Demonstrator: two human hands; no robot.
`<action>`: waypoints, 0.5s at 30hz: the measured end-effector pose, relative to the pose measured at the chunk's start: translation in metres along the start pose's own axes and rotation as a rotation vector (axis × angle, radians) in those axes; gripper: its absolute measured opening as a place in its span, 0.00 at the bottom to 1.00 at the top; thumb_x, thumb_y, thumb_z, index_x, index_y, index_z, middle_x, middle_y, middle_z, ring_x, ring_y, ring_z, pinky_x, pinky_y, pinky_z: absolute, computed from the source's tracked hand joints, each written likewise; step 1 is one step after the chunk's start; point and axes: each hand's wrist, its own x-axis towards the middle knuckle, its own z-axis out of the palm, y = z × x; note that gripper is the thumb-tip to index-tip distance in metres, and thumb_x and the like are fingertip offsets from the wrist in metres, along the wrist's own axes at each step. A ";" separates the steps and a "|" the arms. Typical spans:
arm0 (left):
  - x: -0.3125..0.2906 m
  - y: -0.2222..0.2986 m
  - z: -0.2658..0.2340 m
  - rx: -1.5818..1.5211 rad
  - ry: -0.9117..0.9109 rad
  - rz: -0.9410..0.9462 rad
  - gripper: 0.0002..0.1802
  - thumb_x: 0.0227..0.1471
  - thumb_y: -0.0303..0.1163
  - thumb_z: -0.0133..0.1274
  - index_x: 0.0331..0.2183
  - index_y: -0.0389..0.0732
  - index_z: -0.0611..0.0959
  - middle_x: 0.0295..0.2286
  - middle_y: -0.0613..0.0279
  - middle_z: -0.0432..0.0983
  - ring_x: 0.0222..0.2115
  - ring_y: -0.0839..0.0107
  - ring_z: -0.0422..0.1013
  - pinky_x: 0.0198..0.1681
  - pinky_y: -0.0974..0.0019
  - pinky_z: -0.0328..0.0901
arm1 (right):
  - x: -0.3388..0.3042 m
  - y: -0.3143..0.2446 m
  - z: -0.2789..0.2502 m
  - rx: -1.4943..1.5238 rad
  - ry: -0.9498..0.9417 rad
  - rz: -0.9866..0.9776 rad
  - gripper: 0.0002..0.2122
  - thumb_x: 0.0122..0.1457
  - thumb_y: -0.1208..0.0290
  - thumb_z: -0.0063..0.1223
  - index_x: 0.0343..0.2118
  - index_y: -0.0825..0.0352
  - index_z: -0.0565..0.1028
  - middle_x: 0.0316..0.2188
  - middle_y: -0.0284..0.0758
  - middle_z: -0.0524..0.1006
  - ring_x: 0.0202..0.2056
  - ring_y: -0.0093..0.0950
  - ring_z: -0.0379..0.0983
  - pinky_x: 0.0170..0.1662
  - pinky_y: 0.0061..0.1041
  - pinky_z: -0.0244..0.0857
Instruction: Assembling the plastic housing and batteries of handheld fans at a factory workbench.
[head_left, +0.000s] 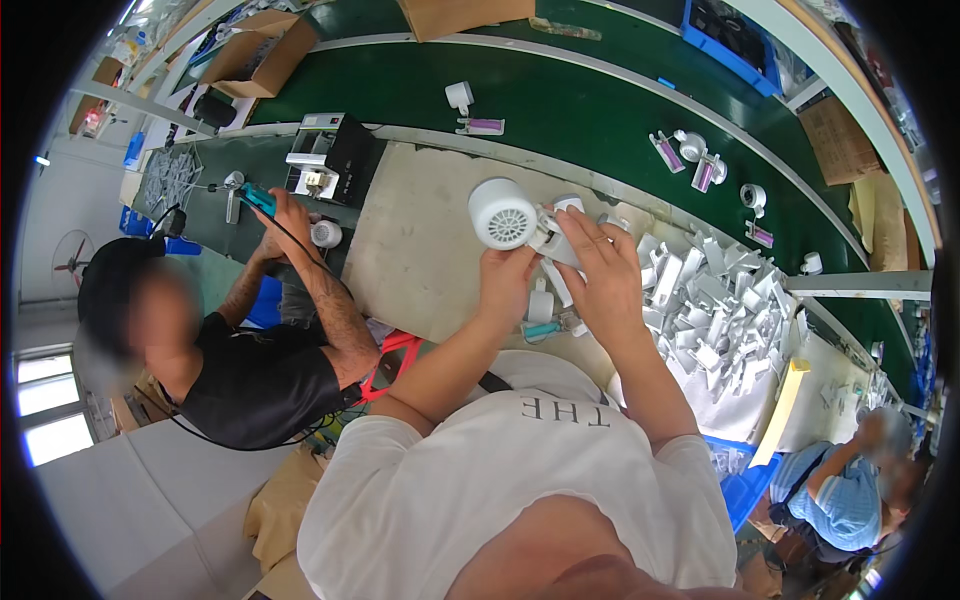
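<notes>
Gripping a white fan-shaped unit (503, 213) between them, both hands are part-closed: the left hand (508, 285) has its fingertips against it just below the round head, the right hand (606, 262) bends its fingers over the other end. Below and between them lies a teal-handled tool (542, 331), near another white unit (540, 304). Right of the right hand spreads a heap of white plastic parts (715, 315); beyond both hands runs a green belt (590, 105), and well to their left a co-worker (265, 385) holds a teal power tool (260, 201)
</notes>
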 end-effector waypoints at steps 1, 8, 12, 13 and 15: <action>-0.003 -0.002 -0.002 0.002 -0.002 0.004 0.14 0.49 0.24 0.45 0.40 0.33 0.71 0.39 0.59 0.70 0.39 0.70 0.67 0.44 0.68 0.62 | -0.001 -0.003 0.002 0.011 0.011 0.003 0.29 0.34 0.78 0.58 0.46 0.59 0.67 0.44 0.31 0.70 0.37 0.33 0.65 0.41 0.28 0.61; 0.002 -0.012 0.003 0.011 0.048 0.157 0.14 0.45 0.20 0.50 0.38 0.36 0.73 0.36 0.61 0.71 0.38 0.73 0.68 0.42 0.70 0.62 | 0.007 -0.012 -0.007 -0.132 0.026 -0.071 0.28 0.37 0.73 0.59 0.47 0.62 0.67 0.43 0.35 0.70 0.46 0.36 0.60 0.48 0.33 0.55; 0.006 0.015 0.018 -0.149 -0.041 0.100 0.15 0.44 0.20 0.49 0.39 0.34 0.72 0.36 0.55 0.72 0.39 0.66 0.69 0.44 0.65 0.63 | 0.010 0.008 -0.027 0.264 0.107 0.268 0.25 0.41 0.63 0.58 0.43 0.70 0.67 0.34 0.38 0.72 0.40 0.33 0.64 0.42 0.30 0.58; 0.007 0.016 0.020 -0.153 -0.062 0.148 0.16 0.44 0.21 0.49 0.39 0.33 0.71 0.36 0.53 0.71 0.39 0.64 0.69 0.45 0.63 0.63 | 0.004 0.018 -0.026 0.504 -0.107 0.446 0.25 0.44 0.61 0.56 0.43 0.71 0.66 0.31 0.39 0.72 0.35 0.30 0.66 0.38 0.27 0.59; 0.011 0.014 0.018 -0.158 -0.134 0.236 0.16 0.45 0.23 0.49 0.40 0.32 0.70 0.36 0.51 0.71 0.39 0.59 0.69 0.45 0.60 0.63 | -0.003 0.021 -0.017 0.716 -0.240 0.584 0.23 0.51 0.57 0.50 0.41 0.74 0.67 0.25 0.39 0.71 0.23 0.24 0.65 0.27 0.22 0.61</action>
